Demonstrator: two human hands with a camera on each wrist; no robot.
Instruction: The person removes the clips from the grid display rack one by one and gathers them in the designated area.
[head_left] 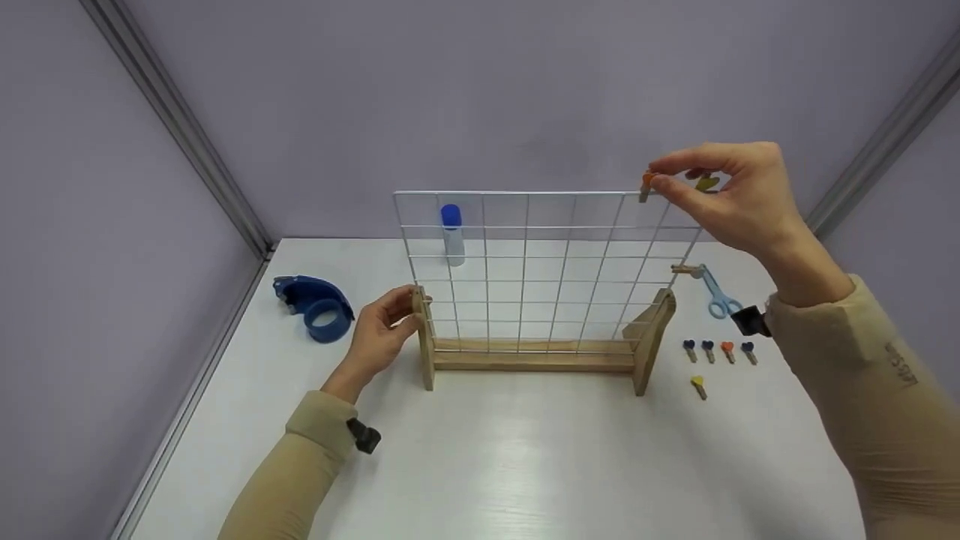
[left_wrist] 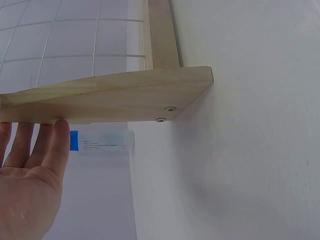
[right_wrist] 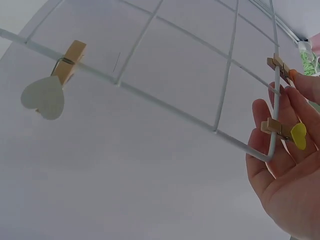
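My right hand [head_left: 739, 195] is at the top right of a white wire grid [head_left: 525, 256], pinching a small wooden clothespin with an orange heart [head_left: 647, 178] between thumb and fingertips. That clothespin straddles the top wire in the right wrist view. Closer to the corner, a clothespin with a yellow heart [right_wrist: 298, 136] is clipped to the same wire. On the grid's side wire sits a clothespin with a pale heart [right_wrist: 44, 97]. My left hand [head_left: 381, 330] holds the left wooden upright [head_left: 424, 345] of the stand, its fingers behind the board [left_wrist: 110, 102].
Right of the stand lie several heart clothespins, among them an orange one [head_left: 727, 348] and a yellow one [head_left: 697, 384]. Light blue scissors [head_left: 724, 304] are behind them. A blue tape dispenser [head_left: 319, 300] lies at left; a blue-capped tube [head_left: 453, 236] stands behind the grid.
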